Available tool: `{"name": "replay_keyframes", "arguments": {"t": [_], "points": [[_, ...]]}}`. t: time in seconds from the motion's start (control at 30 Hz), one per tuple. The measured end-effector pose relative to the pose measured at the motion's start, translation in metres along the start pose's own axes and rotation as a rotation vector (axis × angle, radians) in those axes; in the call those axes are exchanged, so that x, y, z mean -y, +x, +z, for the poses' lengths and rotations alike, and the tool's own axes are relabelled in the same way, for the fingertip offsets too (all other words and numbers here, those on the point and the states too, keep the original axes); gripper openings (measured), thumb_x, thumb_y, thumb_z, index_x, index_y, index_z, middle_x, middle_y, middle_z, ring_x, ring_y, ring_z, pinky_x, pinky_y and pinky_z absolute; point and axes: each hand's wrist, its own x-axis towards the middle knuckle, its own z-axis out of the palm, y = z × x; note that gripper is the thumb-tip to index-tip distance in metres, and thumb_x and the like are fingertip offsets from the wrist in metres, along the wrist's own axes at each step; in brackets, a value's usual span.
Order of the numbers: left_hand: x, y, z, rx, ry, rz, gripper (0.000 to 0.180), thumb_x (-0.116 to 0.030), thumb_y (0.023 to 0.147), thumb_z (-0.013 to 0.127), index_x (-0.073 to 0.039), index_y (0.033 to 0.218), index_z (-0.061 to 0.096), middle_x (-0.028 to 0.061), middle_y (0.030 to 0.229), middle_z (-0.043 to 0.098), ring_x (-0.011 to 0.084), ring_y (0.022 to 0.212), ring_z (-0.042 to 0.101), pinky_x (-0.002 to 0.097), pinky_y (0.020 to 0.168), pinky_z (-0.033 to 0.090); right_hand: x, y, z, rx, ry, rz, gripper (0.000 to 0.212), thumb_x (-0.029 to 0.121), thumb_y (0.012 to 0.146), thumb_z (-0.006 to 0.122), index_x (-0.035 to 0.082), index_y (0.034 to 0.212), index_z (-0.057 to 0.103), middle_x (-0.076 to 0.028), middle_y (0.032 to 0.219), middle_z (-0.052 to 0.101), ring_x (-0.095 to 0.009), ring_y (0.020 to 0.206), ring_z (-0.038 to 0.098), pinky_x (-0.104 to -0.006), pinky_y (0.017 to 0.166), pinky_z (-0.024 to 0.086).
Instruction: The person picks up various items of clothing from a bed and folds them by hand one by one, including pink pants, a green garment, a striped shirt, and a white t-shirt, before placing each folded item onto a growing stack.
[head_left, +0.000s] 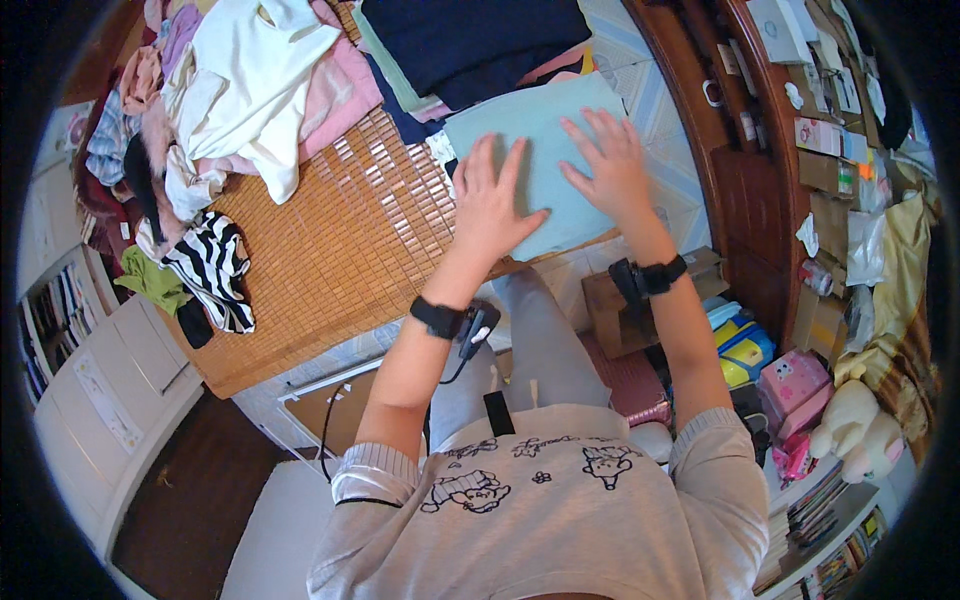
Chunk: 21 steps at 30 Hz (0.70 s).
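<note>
A light blue-green folded cloth (pixel 537 118) lies near the right end of a bed covered with a woven bamboo mat (pixel 310 260). My left hand (pixel 492 200) rests on its left part, fingers spread and thumb out to the right. On its right part lies my right hand (pixel 615 172), also flat with the fingers apart. Neither hand grips anything. Just beyond the cloth is a stack of folded clothes, a dark navy garment (pixel 470 45) on top. Whether the cloth is one garment or several layers cannot be told.
At the far left, a loose heap holds a white top (pixel 265 75) and a pink garment (pixel 345 95). A zebra-striped cloth (pixel 215 265) and a green cloth (pixel 152 278) lie nearer. Rightward stand a wooden cabinet (pixel 740 195), a cardboard box (pixel 608 308) and a white plush toy (pixel 860 430).
</note>
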Motion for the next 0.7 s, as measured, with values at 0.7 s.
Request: {"name": "replay_keyframes", "arguments": {"t": [0.7], "points": [[0.022,0.015,0.035,0.338,0.269,-0.027,0.114,-0.062,0.046,0.07,-0.027,0.139,0.016,0.0178,0.144,0.005,0.0395,0.132,0.001,0.0593,0.101,0.002,-0.002,0.017,0.028,0.277,0.036,-0.103,0.08,0.054,0.063,0.064,0.03,0.133,0.033,-0.004,0.139,0.027,-0.025,0.129,0.023,-0.0558,0.102,0.012]]}}
